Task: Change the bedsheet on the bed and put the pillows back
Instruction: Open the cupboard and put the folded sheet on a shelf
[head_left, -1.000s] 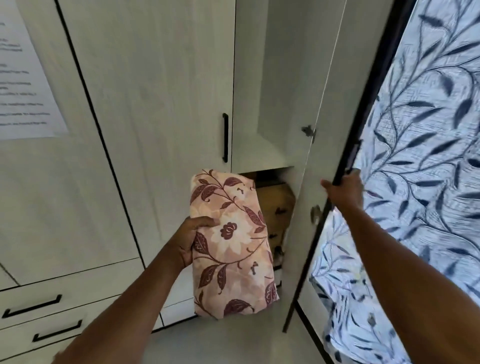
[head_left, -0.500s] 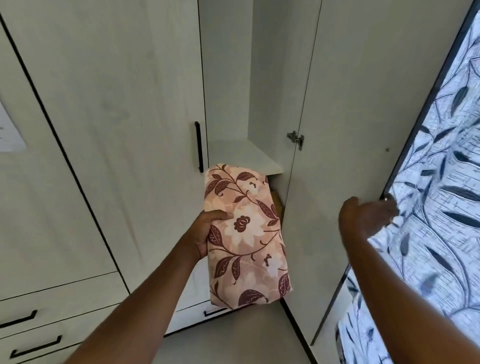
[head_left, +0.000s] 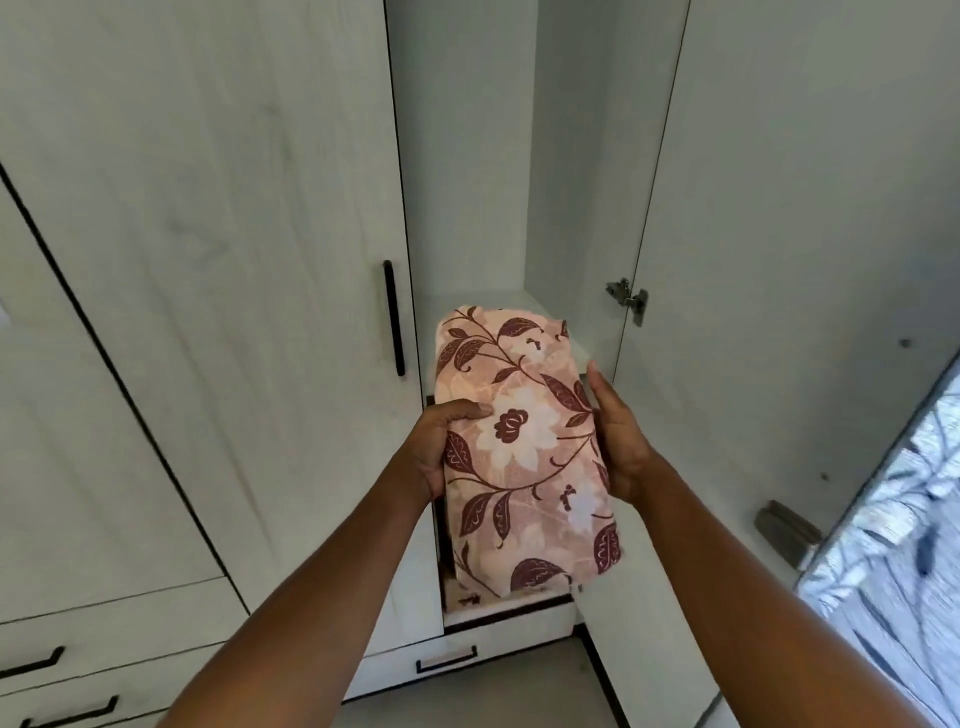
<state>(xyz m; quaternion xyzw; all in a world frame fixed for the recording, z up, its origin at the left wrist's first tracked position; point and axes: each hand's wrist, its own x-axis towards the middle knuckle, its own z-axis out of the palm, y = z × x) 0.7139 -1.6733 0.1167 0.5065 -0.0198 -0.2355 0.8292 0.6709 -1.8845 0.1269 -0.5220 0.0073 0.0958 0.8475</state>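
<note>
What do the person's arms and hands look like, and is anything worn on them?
The left forearm and right forearm are bare down to the frame's lower edge; no sleeve shows. The left hand and right hand wear no gloves, and no ring, watch or bracelet is visible.

The single head-worn camera looks forward and down, close to the open wardrobe ahead.
</note>
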